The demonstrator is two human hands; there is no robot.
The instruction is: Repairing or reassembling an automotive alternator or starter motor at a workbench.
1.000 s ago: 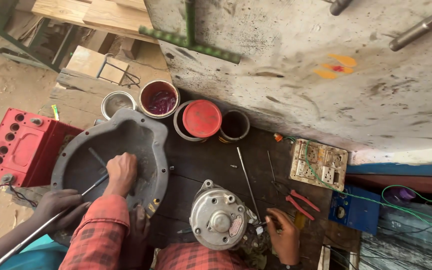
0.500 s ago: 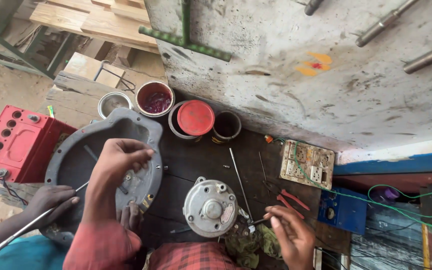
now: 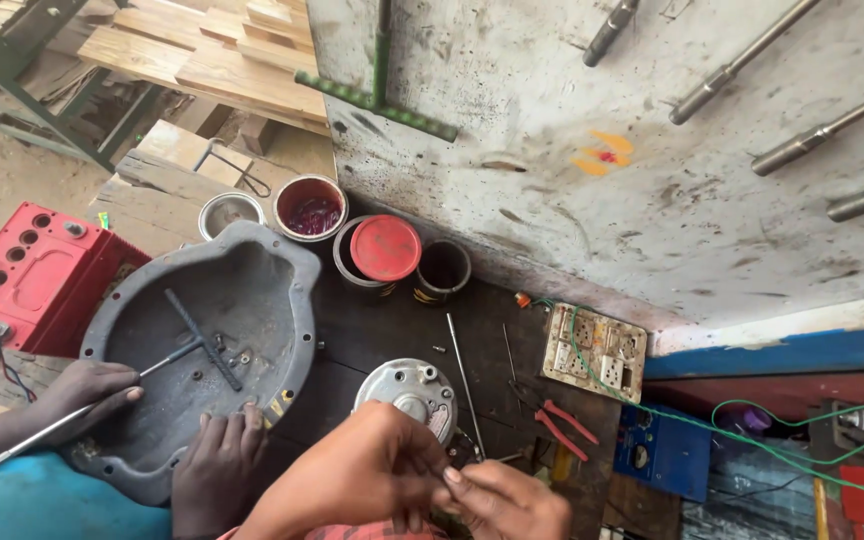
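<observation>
My left hand (image 3: 367, 470) had left the grey pan (image 3: 252, 290) and joined my right hand (image 3: 507, 500) at lower centre, both pinching something tiny I cannot identify.

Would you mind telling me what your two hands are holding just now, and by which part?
The left hand and right hand meet fingertip to fingertip above the round metal housing, pinching something too small to identify, so the part cannot be told.

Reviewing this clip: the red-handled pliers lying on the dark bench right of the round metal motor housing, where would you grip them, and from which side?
Judging by the pose, take the red-handled pliers by the two red handles, coming from above and from the right. They lie flat with the handles spread and bare. The metal nose end points towards the cluttered area by the round metal motor housing, where both hands, left hand and right hand, meet.
</observation>
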